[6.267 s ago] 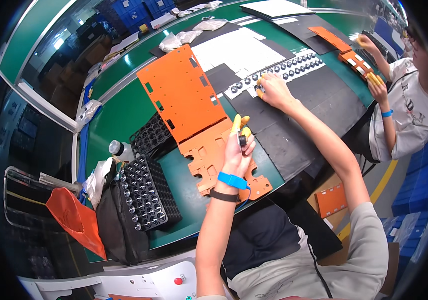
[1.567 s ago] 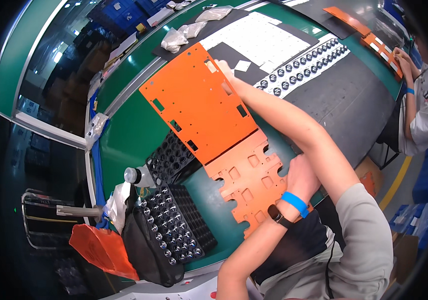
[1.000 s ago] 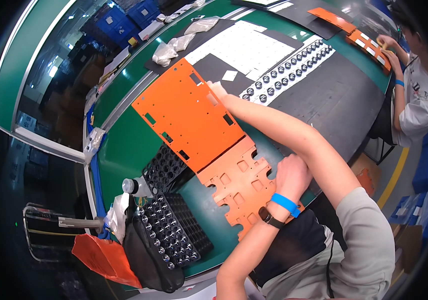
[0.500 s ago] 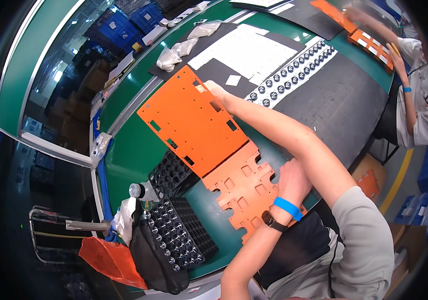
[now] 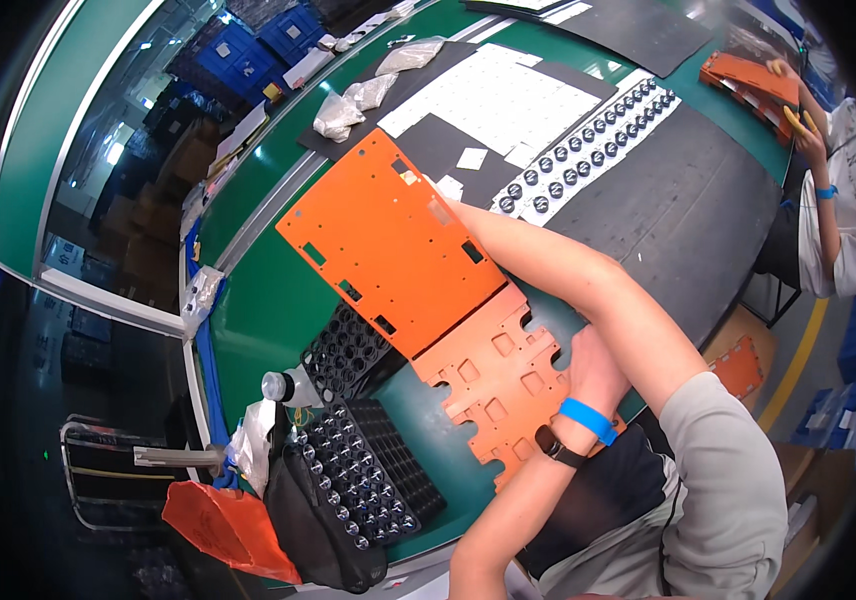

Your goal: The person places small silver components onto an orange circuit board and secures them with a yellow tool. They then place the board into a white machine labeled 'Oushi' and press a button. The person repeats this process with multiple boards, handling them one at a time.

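Observation:
A flat orange panel (image 5: 388, 240) with slots and small holes is held tilted above the table by my right hand (image 5: 445, 208). That hand is mostly behind the panel's far right edge, and a bit of skin shows through a slot. Against the panel's near edge lies a paler orange plate (image 5: 501, 375) with square recesses and notched sides. Beside the notched right side of this plate is my left hand (image 5: 593, 372), partly under my right forearm. Its fingers are hidden. A blue band and a dark watch circle the left wrist.
Black trays (image 5: 368, 480) with shiny round parts stand near left, beside an orange bag (image 5: 223, 530). A white strip (image 5: 588, 150) with rows of black round parts, white sheets (image 5: 488, 95) and plastic bags (image 5: 353, 105) lie farther back. A co-worker (image 5: 833, 190) handles orange panels at far right.
My right hand has slipped farther behind the orange panel, which shifts slightly. At far right, the co-worker's raised orange panel has come down over the other one.

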Action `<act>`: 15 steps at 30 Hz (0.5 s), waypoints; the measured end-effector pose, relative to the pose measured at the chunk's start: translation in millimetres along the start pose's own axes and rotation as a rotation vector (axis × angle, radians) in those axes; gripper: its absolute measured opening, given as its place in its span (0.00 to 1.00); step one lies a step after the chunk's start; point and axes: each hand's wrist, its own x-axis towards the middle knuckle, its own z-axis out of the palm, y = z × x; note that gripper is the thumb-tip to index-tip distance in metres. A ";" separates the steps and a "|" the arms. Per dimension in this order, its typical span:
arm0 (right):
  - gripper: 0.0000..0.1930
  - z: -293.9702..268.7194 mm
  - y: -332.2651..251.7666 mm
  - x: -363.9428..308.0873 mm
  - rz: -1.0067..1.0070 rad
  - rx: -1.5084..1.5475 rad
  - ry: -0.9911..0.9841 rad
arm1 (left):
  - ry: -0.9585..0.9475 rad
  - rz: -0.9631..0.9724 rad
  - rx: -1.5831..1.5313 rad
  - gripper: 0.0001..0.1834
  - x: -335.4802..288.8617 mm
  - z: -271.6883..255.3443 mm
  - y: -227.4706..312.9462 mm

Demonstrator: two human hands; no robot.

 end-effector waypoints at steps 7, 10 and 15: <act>0.09 7.3 0.1 6.8 0.019 0.015 0.065 | 0.060 0.088 -0.065 0.10 -1.2 2.3 -5.8; 0.10 11.7 2.7 11.9 0.028 0.025 0.108 | 0.051 0.074 -0.118 0.10 -3.0 1.7 -9.4; 0.11 15.6 25.1 14.7 0.047 0.048 0.206 | 0.069 0.051 -0.178 0.10 -2.7 2.6 -0.6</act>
